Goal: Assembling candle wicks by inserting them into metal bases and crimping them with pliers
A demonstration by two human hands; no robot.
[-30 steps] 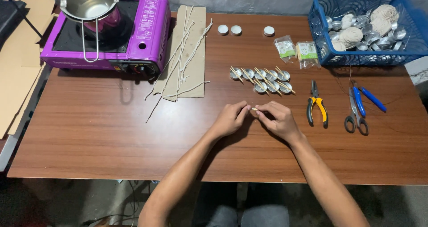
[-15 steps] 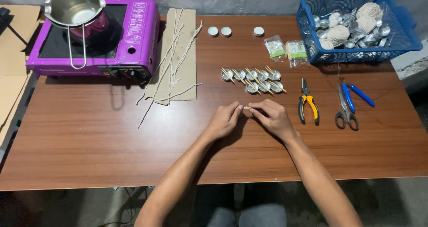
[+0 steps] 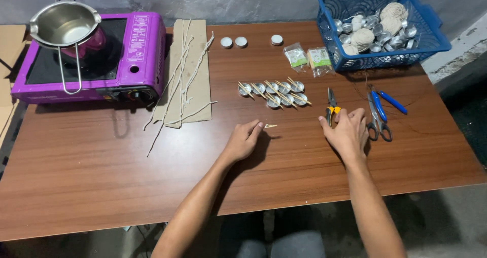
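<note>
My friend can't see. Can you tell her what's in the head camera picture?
A person's right hand rests on yellow-handled pliers on a brown wooden table, while the left hand touches a small wooden stick. Behind are small metal cups, a purple stove and a blue basket.
</note>
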